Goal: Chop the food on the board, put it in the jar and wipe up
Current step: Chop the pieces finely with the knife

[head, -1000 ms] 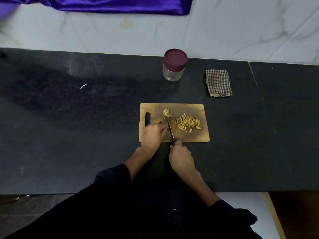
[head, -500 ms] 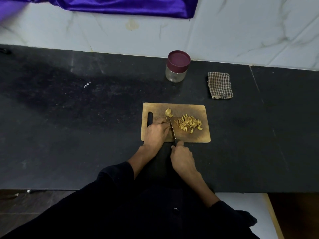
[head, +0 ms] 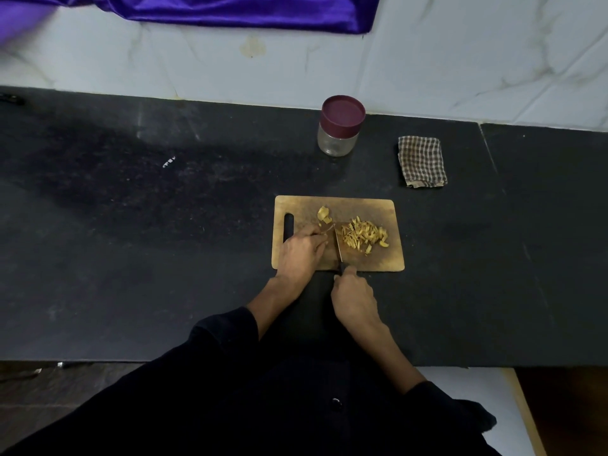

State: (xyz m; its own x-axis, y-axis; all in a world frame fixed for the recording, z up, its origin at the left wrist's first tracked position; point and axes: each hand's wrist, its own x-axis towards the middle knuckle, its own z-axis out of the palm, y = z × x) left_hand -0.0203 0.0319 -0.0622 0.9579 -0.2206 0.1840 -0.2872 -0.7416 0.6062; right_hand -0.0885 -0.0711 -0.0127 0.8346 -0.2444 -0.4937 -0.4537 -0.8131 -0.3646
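A wooden cutting board [head: 388, 258] lies on the black counter [head: 164, 241]. A pile of chopped yellow strips [head: 363, 234] sits on its right half, and a small uncut piece [head: 324, 214] lies near the top middle. My right hand [head: 353, 299] grips the handle of a knife [head: 338, 246], whose blade points away across the board. My left hand [head: 301, 250] rests on the board's left part with fingertips pinching a thin piece of food beside the blade. A glass jar [head: 337, 143] with a maroon lid [head: 342, 111] stands behind the board, lid on.
A folded checked cloth [head: 422, 161] lies on the counter to the right of the jar. A white marble wall [head: 460, 60] backs the counter, with purple fabric [head: 230, 9] hanging at the top. The counter's front edge runs just below my forearms.
The hands and knife stay in nearly the same place on the board. The view has shifted slightly, so everything sits a little further right and lower.
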